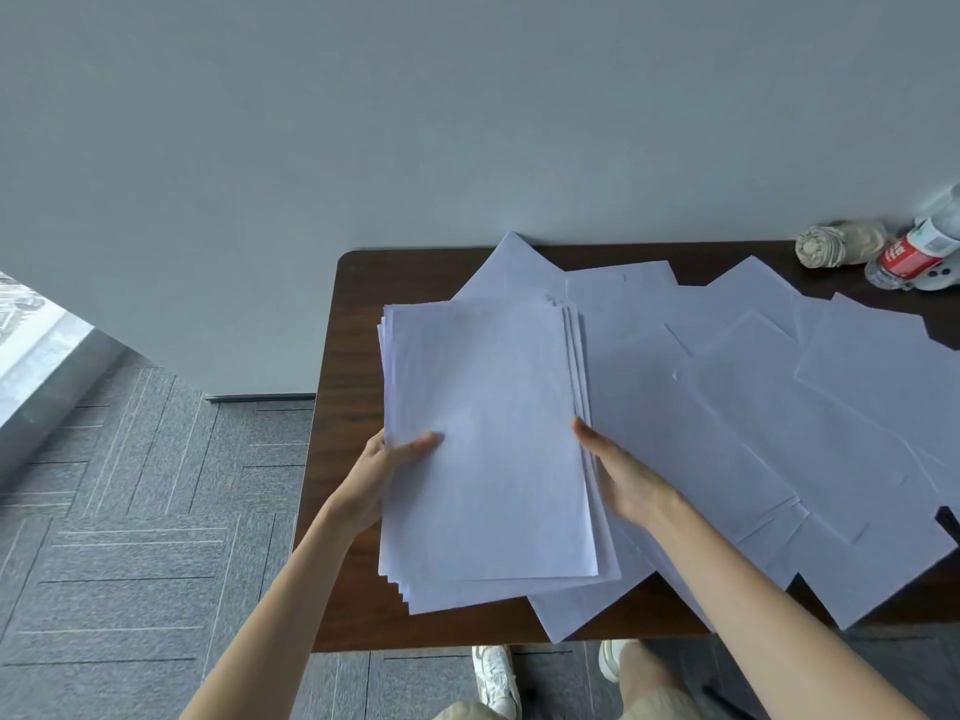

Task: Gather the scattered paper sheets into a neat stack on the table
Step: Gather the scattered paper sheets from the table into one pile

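Note:
A gathered stack of white paper sheets [488, 449] lies over the left part of the dark brown table [343, 356], its edges slightly fanned. My left hand [387, 472] grips the stack's left edge, thumb on top and fingers under it. My right hand [621, 475] holds the stack's right edge, with the thumb along the edge and the fingers hidden beneath the sheets. Several loose white sheets [779, 407] lie scattered and overlapping across the table to the right of the stack, some reaching past the front edge.
A rolled beige cloth [836, 243] and a plastic bottle with a red label [914, 252] lie at the table's back right, against the grey wall. Grey carpet lies to the left. My white shoes [496, 678] show below the table's front edge.

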`<state>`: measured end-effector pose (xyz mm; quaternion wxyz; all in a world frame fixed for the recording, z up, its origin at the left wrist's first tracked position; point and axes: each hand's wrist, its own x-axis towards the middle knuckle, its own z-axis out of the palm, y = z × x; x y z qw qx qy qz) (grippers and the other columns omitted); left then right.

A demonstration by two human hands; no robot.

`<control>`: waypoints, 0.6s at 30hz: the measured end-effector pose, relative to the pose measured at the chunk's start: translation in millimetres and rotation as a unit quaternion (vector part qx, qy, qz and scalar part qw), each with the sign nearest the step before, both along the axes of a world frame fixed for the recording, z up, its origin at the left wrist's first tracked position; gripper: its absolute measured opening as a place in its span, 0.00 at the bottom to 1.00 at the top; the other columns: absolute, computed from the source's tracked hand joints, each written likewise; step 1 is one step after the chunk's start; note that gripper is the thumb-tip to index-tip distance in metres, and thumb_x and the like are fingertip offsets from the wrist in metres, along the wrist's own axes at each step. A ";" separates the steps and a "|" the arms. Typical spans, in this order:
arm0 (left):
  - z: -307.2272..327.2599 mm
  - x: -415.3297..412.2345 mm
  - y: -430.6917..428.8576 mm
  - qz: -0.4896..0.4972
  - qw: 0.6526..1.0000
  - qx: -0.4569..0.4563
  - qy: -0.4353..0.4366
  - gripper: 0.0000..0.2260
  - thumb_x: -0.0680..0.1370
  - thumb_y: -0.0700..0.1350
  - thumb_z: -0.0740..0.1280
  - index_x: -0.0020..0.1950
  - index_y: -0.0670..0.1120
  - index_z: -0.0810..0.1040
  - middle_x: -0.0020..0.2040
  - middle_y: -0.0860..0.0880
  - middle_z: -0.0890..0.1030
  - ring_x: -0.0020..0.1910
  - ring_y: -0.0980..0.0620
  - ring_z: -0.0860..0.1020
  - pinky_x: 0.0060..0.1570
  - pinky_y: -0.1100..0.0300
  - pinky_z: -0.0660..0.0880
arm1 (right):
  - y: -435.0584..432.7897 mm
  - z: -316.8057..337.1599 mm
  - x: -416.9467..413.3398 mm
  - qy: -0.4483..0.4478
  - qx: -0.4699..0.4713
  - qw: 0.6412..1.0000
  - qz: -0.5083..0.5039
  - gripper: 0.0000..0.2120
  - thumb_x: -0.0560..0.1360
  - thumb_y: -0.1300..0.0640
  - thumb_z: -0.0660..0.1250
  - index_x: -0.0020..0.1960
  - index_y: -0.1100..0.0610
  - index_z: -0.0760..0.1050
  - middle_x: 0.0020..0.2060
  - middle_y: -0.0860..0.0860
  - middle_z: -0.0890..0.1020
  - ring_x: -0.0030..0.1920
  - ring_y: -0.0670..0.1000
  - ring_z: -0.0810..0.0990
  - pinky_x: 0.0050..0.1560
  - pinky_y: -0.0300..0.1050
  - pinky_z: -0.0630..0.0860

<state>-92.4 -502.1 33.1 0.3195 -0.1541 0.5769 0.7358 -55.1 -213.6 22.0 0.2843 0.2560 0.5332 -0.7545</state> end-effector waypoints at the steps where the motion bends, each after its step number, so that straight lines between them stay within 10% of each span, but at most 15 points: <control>1: 8.3 -2.2 2.6 -0.014 1.000 0.012 -0.003 0.13 0.76 0.42 0.71 0.58 0.39 0.80 0.54 0.40 0.84 0.49 0.43 0.84 0.47 0.51 0.81 | 2.5 1.7 -3.7 0.001 -0.017 1.000 -0.007 0.52 0.47 0.31 0.79 0.66 0.51 0.73 0.64 0.45 0.78 0.65 0.43 0.75 0.68 0.50 0.68; 3: 23.7 -5.6 11.7 -0.049 0.998 0.026 -0.002 0.13 0.76 0.44 0.71 0.59 0.41 0.81 0.56 0.41 0.84 0.52 0.43 0.83 0.49 0.52 0.81 | 2.1 11.6 -7.5 -0.006 0.004 1.000 -0.001 0.58 0.47 0.35 0.82 0.71 0.55 0.67 0.67 0.50 0.75 0.68 0.49 0.72 0.72 0.55 0.64; 7: 43.1 -9.7 35.6 -0.061 0.997 0.040 -0.008 0.14 0.77 0.46 0.69 0.63 0.47 0.79 0.56 0.45 0.84 0.53 0.46 0.84 0.46 0.55 0.81 | 8.0 21.2 -8.8 0.049 0.016 0.999 -0.019 0.19 0.67 0.52 0.78 0.54 0.55 0.77 0.49 0.50 0.85 0.56 0.49 0.80 0.67 0.51 0.70; 10: 47.8 -12.8 53.9 -0.094 0.994 0.037 -0.030 0.16 0.78 0.48 0.69 0.64 0.44 0.79 0.58 0.43 0.83 0.54 0.45 0.83 0.46 0.55 0.80 | 23.8 17.4 -5.9 0.066 0.036 0.997 -0.028 0.38 0.57 0.45 0.82 0.61 0.58 0.75 0.56 0.49 0.84 0.62 0.49 0.78 0.71 0.54 0.66; 15: 39.3 -13.7 95.4 -0.118 0.992 0.020 -0.031 0.19 0.78 0.48 0.70 0.66 0.43 0.77 0.61 0.42 0.82 0.58 0.42 0.81 0.57 0.47 0.79 | 67.1 29.7 -5.2 0.039 0.060 0.997 -0.034 0.32 0.69 0.54 0.76 0.65 0.59 0.63 0.62 0.46 0.72 0.66 0.48 0.68 0.68 0.43 0.61; 18: 36.0 -6.7 134.3 -0.097 0.995 0.015 -0.033 0.14 0.78 0.45 0.69 0.63 0.43 0.79 0.59 0.41 0.83 0.57 0.40 0.81 0.58 0.45 0.78 | 103.9 31.3 -3.1 0.051 0.094 0.994 -0.018 0.49 0.63 0.48 0.80 0.74 0.61 0.58 0.72 0.48 0.67 0.72 0.49 0.64 0.73 0.48 0.58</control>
